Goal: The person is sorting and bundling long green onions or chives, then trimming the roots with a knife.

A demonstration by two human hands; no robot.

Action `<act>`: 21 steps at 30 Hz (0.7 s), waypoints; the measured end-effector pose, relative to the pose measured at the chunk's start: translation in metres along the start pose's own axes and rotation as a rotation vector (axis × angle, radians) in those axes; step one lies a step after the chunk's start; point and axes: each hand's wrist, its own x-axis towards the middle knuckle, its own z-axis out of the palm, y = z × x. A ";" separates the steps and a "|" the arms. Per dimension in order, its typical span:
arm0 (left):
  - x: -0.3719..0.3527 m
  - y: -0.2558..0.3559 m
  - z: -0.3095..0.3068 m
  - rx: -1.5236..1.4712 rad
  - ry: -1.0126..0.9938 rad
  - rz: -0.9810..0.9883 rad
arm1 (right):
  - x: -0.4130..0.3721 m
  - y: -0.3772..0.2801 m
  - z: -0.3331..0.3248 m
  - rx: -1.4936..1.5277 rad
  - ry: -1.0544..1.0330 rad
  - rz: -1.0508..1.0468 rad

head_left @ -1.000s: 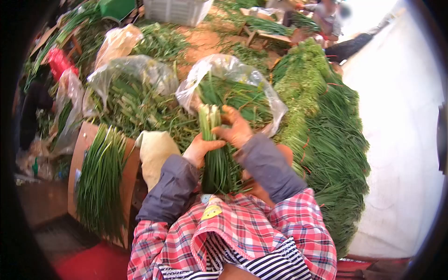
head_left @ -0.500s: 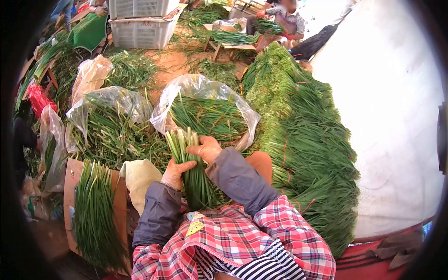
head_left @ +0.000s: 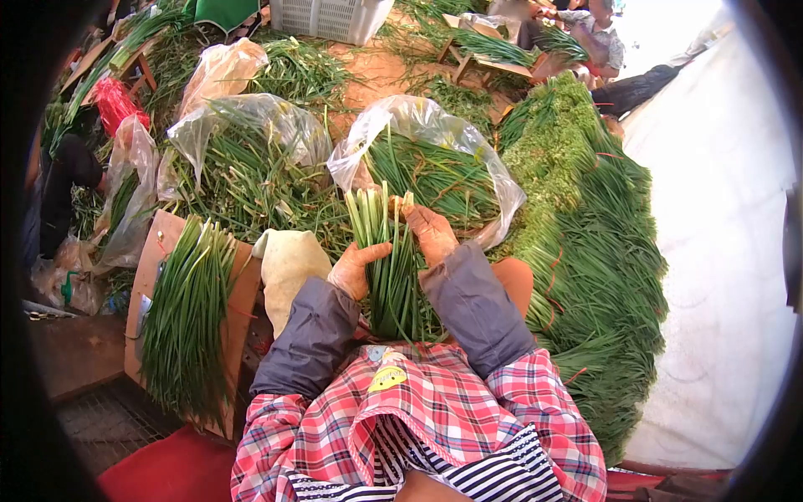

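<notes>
A bunch of long green chives stands upright in front of my chest, its pale cut ends up. My left hand wraps the bunch from the left at mid height. My right hand presses against the bunch from the right, fingers near the cut ends. Just beyond the hands lies a clear plastic bag holding loose chives.
A cardboard tray at my left carries a flat bundle of chives. A high stack of tied chive bundles fills the right, beside a white sheet. More bags of greens, a white crate and another person sit farther off.
Both hands keep hold of the bunch. The view has swung back, so the scene shifted in the frame. The right hand's fingers now sit closer to the cut ends.
</notes>
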 end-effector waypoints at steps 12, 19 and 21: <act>-0.003 -0.007 0.015 0.213 -0.115 0.125 | 0.006 0.017 0.000 -0.624 0.109 -0.181; -0.009 -0.008 0.010 0.065 -0.078 0.137 | -0.004 -0.015 0.002 -0.621 -0.179 -0.059; -0.009 -0.004 0.005 0.074 -0.109 0.116 | -0.005 -0.010 -0.007 -0.250 -0.284 0.101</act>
